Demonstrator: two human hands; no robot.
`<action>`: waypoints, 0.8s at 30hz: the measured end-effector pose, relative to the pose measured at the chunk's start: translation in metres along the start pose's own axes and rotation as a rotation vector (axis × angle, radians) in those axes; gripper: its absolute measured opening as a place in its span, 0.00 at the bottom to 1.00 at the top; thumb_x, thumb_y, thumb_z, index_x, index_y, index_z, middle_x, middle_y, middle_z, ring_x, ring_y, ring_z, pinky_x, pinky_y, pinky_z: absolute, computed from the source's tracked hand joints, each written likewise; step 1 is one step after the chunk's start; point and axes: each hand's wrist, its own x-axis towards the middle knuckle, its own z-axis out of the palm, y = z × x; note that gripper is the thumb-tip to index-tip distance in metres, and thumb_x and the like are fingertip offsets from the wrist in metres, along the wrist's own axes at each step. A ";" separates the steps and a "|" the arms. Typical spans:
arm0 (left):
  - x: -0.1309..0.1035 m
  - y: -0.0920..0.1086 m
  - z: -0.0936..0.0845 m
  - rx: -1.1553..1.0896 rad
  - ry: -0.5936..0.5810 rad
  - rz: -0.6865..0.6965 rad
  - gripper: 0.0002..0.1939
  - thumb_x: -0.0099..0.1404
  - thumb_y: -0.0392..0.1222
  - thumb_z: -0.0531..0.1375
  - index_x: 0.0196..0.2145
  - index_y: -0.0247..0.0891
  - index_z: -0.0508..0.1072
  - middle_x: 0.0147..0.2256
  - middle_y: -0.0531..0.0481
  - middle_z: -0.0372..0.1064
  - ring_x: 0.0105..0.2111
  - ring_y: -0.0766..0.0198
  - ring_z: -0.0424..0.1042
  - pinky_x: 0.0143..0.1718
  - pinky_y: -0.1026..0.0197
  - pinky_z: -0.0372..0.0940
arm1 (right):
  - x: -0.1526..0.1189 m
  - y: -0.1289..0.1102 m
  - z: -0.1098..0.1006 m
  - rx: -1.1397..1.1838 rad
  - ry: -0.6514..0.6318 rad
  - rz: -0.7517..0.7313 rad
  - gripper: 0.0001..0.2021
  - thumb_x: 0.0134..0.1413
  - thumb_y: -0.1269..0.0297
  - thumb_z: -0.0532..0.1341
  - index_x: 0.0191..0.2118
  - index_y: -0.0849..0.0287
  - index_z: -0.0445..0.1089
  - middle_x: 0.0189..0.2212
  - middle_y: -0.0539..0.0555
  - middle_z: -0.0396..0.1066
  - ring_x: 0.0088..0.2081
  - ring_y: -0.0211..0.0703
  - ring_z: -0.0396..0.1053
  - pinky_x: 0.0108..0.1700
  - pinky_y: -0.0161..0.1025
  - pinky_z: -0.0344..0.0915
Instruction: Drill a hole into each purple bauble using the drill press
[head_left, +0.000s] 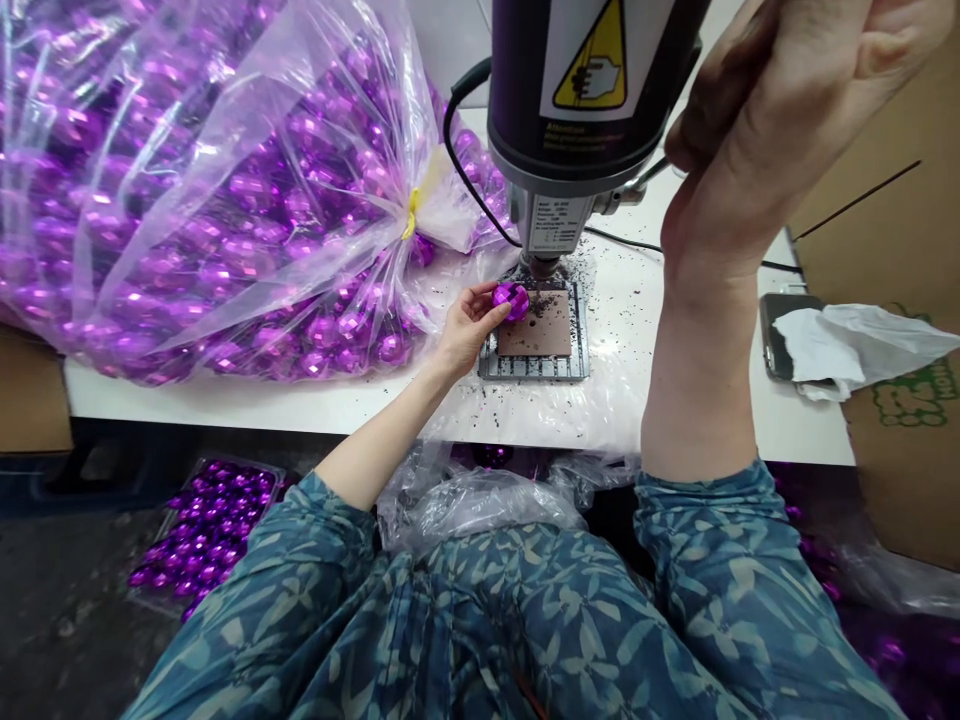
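My left hand (pixel 471 322) pinches a shiny purple faceted ball (pixel 511 301) between thumb and fingers. The ball is at the left edge of a brown board (pixel 551 338), which lies on the slotted metal base (pixel 534 368) of a bench drill press (pixel 577 165). Just above and to the right of the ball is the drill's chuck (pixel 541 266); I cannot make out the bit. High on the right, my right hand (pixel 772 120) is closed around the end of the drill press lever (pixel 651 174), whose grip is hidden by the fingers. Dark shavings surround the base.
A large clear bag (pixel 247 210) of purple balls, tied with a yellow tie (pixel 411 213), fills the table's left. A phone (pixel 781 335) with a white tissue (pixel 821 345) over it lies right, beside a cardboard box (pixel 885 230). Clear plastic (pixel 480 510) hangs below the table edge.
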 end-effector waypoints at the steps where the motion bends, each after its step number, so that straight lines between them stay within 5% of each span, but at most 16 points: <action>1: 0.001 -0.001 0.002 0.015 -0.014 0.015 0.31 0.58 0.53 0.81 0.52 0.44 0.74 0.51 0.46 0.82 0.59 0.55 0.80 0.67 0.48 0.70 | -0.001 -0.003 0.000 -0.007 -0.010 0.020 0.27 0.73 0.75 0.45 0.19 0.52 0.44 0.12 0.43 0.45 0.14 0.22 0.46 0.20 0.31 0.42; 8: 0.006 -0.004 0.012 0.132 -0.060 0.043 0.30 0.56 0.45 0.82 0.52 0.43 0.75 0.55 0.44 0.80 0.61 0.51 0.78 0.71 0.44 0.68 | 0.000 -0.012 -0.006 -0.075 -0.077 0.093 0.24 0.72 0.73 0.45 0.20 0.54 0.44 0.13 0.42 0.46 0.15 0.18 0.50 0.20 0.23 0.45; 13: 0.005 -0.002 0.019 0.190 -0.125 0.085 0.33 0.54 0.45 0.81 0.54 0.45 0.75 0.58 0.44 0.77 0.65 0.47 0.74 0.73 0.42 0.65 | -0.011 -0.011 -0.026 -0.109 -0.280 0.248 0.27 0.72 0.42 0.46 0.27 0.58 0.57 0.24 0.45 0.63 0.34 0.25 0.78 0.27 0.20 0.60; 16: 0.001 -0.001 0.024 0.252 -0.143 0.113 0.31 0.56 0.45 0.80 0.54 0.44 0.76 0.58 0.43 0.76 0.64 0.46 0.75 0.72 0.42 0.65 | -0.022 -0.012 -0.032 -0.136 -0.295 0.263 0.29 0.71 0.36 0.46 0.30 0.58 0.61 0.28 0.47 0.67 0.40 0.31 0.81 0.28 0.22 0.66; 20: -0.001 -0.005 0.028 0.309 -0.185 0.160 0.30 0.57 0.44 0.78 0.55 0.44 0.74 0.56 0.43 0.77 0.60 0.46 0.77 0.69 0.40 0.68 | -0.021 -0.010 -0.026 -0.173 -0.309 0.220 0.25 0.71 0.40 0.52 0.31 0.57 0.61 0.26 0.47 0.65 0.34 0.30 0.78 0.27 0.23 0.65; 24: -0.002 -0.009 0.027 0.307 -0.196 0.183 0.32 0.58 0.46 0.78 0.57 0.43 0.73 0.57 0.41 0.77 0.57 0.47 0.78 0.67 0.40 0.69 | -0.008 -0.004 -0.012 -0.124 -0.134 0.074 0.22 0.76 0.64 0.49 0.25 0.56 0.53 0.16 0.44 0.53 0.18 0.24 0.57 0.20 0.26 0.49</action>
